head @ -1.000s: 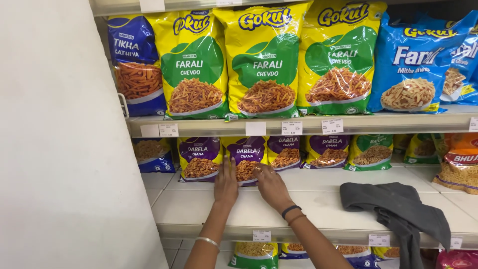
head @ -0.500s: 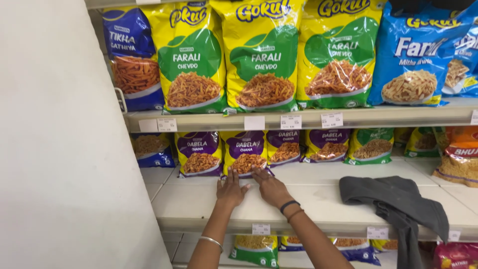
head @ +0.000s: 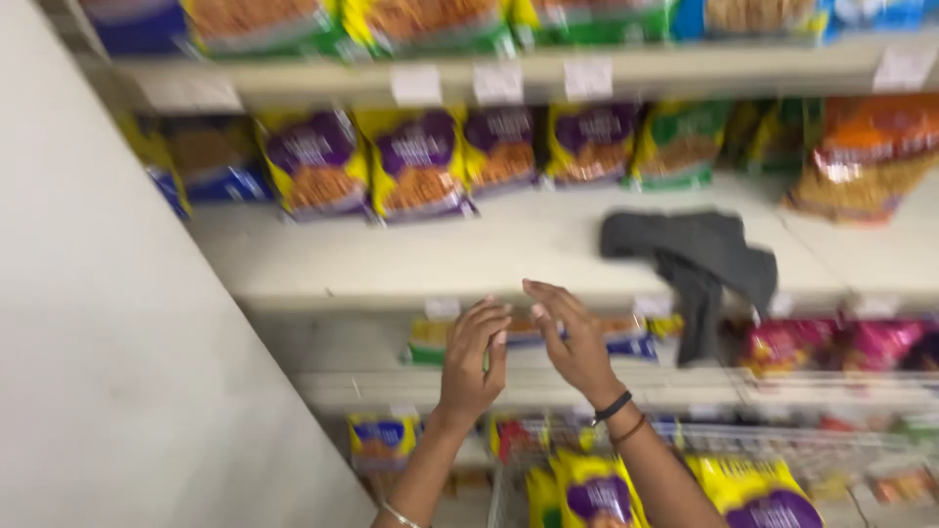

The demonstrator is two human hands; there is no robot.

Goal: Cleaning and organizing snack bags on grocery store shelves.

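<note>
Centre frame, our left hand (head: 472, 357) and right hand (head: 572, 337) hover empty with fingers spread before the shelf (head: 489, 259), purple-and-yellow snack packets (head: 416, 161) upper left; best reach squarely and grip one packet by both sides.

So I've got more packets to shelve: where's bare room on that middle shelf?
The pale middle shelf is bare in front of the purple-and-yellow snack packets, left of the crumpled grey cloth. The back row is crowded, and orange packets fill the right end. Both hands are empty.
</note>
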